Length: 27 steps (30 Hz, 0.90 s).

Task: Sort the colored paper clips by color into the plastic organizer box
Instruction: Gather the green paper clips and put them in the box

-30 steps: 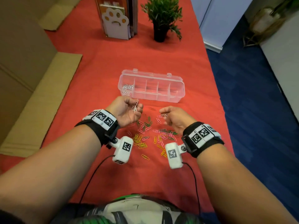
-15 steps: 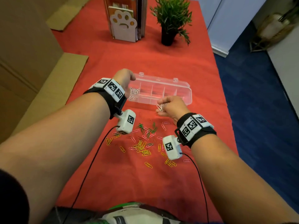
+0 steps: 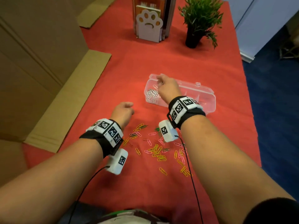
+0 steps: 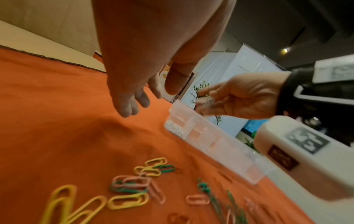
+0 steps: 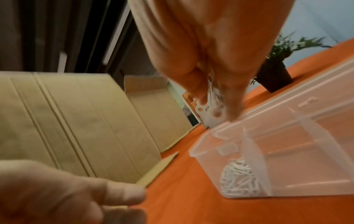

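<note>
The clear plastic organizer box lies open on the red cloth. Its leftmost compartment holds a heap of white paper clips, also seen in the wrist views. My right hand hovers over that compartment and pinches a few white clips between thumb and fingers. My left hand hangs over the bare cloth left of the box, fingers relaxed and empty. Loose yellow, pink and green clips lie scattered between my forearms.
A potted plant and a paw-shaped book stand are at the far end of the table. Cardboard sheets line the left side. The table's right edge drops to blue floor.
My left hand has pulled back from the box's left end toward the loose clips, now empty. My right hand has carried its white clips from the box's front to above the leftmost compartment.
</note>
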Each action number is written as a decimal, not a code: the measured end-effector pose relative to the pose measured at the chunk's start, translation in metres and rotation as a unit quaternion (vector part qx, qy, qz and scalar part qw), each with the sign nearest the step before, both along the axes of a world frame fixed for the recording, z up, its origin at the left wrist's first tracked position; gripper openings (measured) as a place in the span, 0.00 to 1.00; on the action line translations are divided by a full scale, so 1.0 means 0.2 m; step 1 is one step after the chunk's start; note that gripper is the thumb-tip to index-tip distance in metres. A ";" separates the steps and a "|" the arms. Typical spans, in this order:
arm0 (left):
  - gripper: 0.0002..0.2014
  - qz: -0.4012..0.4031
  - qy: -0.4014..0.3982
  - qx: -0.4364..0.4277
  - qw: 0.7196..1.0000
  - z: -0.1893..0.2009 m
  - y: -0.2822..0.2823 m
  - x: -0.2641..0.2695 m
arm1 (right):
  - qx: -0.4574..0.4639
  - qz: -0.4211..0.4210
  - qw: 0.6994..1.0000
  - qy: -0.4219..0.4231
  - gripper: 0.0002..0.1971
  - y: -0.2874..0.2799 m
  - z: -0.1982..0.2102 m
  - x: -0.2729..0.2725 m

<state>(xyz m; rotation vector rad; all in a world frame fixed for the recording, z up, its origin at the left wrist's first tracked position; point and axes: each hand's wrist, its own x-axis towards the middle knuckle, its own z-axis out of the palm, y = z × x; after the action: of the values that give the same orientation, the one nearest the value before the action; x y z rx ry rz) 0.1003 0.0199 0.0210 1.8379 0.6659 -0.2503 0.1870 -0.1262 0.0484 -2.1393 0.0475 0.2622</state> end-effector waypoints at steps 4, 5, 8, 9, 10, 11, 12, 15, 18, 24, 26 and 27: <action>0.15 -0.031 -0.013 0.033 0.999 -0.06 0.03 -0.05 | -0.042 0.028 0.999 0.009 0.26 -0.02 -0.01 -0.01; 0.13 -0.042 -0.023 0.041 0.998 -0.07 0.03 -0.07 | -0.037 0.015 0.999 0.000 0.25 -0.05 -0.01 -0.03; 0.07 -0.087 -0.027 0.051 0.994 -0.10 0.01 -0.12 | -0.022 0.013 1.000 0.014 0.20 -0.14 -0.03 -0.13; 0.07 -0.107 -0.020 0.057 0.992 -0.11 -0.01 -0.14 | -0.040 0.022 0.999 0.029 0.18 -0.17 -0.04 -0.18; 0.06 -0.133 -0.010 0.068 0.989 -0.12 -0.03 -0.16 | -0.078 0.039 0.995 0.043 0.16 -0.21 -0.06 -0.24; 0.05 -0.162 -0.001 0.082 0.983 -0.13 -0.06 -0.18 | -0.128 0.060 0.989 0.054 0.15 -0.24 -0.08 -0.29; 0.04 -0.192 0.008 0.095 0.977 -0.13 -0.09 -0.19 | -0.174 0.082 0.979 0.062 0.14 -0.27 -0.11 -0.35; 0.04 -0.253 0.022 0.134 0.958 -0.15 -0.16 -0.24 | -0.250 0.123 0.959 0.055 0.12 -0.31 -0.22 -0.51; 0.09 -0.264 -0.007 0.196 0.944 -0.16 -0.21 -0.24 | -0.279 0.131 0.951 0.023 0.12 -0.33 -0.32 -0.65; 0.18 -0.334 -0.059 0.267 0.902 -0.17 -0.27 -0.22 | -0.303 0.124 0.945 -0.002 0.12 -0.42 -0.36 -0.80; 0.21 -0.345 -0.039 0.274 0.897 -0.17 -0.27 -0.22 | -0.273 0.111 0.955 0.019 0.18 -0.48 -0.37 -0.80; 0.21 -0.349 -0.025 0.274 0.896 -0.17 -0.28 -0.23 | -0.254 0.100 0.962 0.027 0.19 -0.51 -0.36 -0.79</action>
<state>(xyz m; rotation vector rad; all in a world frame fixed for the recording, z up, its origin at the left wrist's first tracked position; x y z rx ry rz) 0.0551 -0.0355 -0.0127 2.5810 -0.0106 -0.5212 0.0290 -0.2274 -0.0241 -2.6528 -0.0793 0.4661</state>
